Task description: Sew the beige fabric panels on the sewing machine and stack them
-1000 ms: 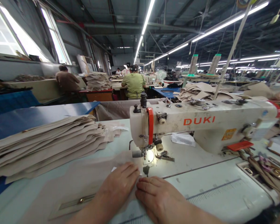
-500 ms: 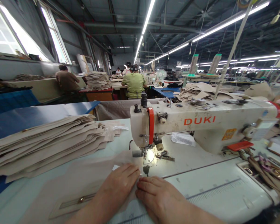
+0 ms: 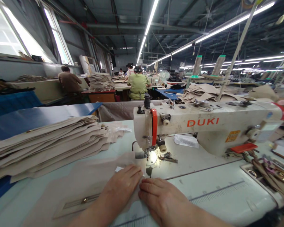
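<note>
A thin beige fabric panel (image 3: 78, 175) lies on the sewing table, its right edge running up to the presser foot (image 3: 147, 154) of the sewing machine (image 3: 175, 121). My left hand (image 3: 125, 181) rests on the panel with its fingers together, gripping it close to that edge. Just right of it, my right hand (image 3: 162, 195) has its fingers curled in and pinches the panel's edge; its fingertips are partly hidden. Beside my left fingers a small white label (image 3: 118, 169) shows. A zipper (image 3: 85, 200) with a metal pull sits in the panel, left of my left forearm.
To the left lies a stack of beige fabric pieces (image 3: 61, 145). Snips (image 3: 168, 157) and a plastic packet (image 3: 186, 141) rest on the machine bed. A ruler scale (image 3: 217, 192) marks the table. A tray (image 3: 257, 179) with straps and rings sits at right. Co-workers sit farther back.
The view has shifted very slightly, moving the scene a little to the right. Both hands keep their hold on the fabric panel, with almost no visible movement.
</note>
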{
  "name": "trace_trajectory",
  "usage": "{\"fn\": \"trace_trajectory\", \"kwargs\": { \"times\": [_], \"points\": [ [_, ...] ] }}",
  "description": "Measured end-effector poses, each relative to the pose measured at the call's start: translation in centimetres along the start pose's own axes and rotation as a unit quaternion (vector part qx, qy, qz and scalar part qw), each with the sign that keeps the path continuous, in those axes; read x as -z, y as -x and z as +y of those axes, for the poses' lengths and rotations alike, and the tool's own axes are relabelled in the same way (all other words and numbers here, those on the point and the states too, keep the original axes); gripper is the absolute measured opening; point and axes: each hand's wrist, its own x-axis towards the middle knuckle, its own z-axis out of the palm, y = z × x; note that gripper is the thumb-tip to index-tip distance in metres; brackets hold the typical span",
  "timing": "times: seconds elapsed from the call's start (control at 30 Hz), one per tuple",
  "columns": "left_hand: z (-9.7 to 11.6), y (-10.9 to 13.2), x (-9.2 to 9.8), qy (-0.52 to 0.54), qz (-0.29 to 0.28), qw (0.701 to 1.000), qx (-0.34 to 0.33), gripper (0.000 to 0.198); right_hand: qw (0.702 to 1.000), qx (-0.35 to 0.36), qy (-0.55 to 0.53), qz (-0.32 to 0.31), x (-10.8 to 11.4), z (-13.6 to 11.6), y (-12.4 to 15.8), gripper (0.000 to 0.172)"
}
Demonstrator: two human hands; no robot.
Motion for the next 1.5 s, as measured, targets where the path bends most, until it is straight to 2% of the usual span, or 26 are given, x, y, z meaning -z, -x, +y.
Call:
{"fn": "trace_trajectory", "kwargs": {
  "times": [0.17, 0.33, 0.43, 0.6, 0.77, 0.87, 1.17, 1.5],
  "points": [
    [0.3, 0.0, 0.3, 0.005, 0.002, 1.0, -0.01, 0.028, 1.0, 0.01, 0.001, -0.014, 0.4, 0.0, 0.1, 0.031],
    [0.7, 0.8, 1.3, 0.055, 0.0, 0.997, 0.048, 0.034, 0.999, 0.02, 0.002, -0.03, 1.8, -0.1, 0.1, 0.026],
    [0.8, 1.4, 1.5, 0.063, -0.001, 0.996, 0.058, 0.034, 0.999, 0.006, 0.013, -0.036, 2.6, 0.5, -0.4, 0.022],
    [0.8, 1.8, 1.0, 0.051, -0.007, 0.997, 0.066, 0.036, 0.996, -0.043, 0.08, -0.016, 2.6, 2.6, -1.9, 0.019],
    [1.1, 1.8, 0.2, 0.039, -0.018, 0.995, 0.086, 0.041, 0.991, -0.035, 0.122, -0.032, 2.3, 3.6, -2.9, 0.015],
    [1.2, 1.4, 0.0, 0.033, -0.024, 0.995, 0.092, 0.04, 0.991, -0.03, 0.132, -0.02, 2.2, 3.8, -3.0, 0.016],
    [1.1, -0.2, 0.0, 0.013, -0.029, 0.996, 0.078, 0.037, 0.99, -0.035, 0.134, 0.029, 1.6, 4.7, -2.5, 0.02],
    [0.5, -1.3, -1.1, -0.063, -0.008, 0.997, 0.035, 0.039, 0.984, -0.069, 0.165, 0.011, 1.9, 4.9, -2.7, 0.016]
  ]
}}
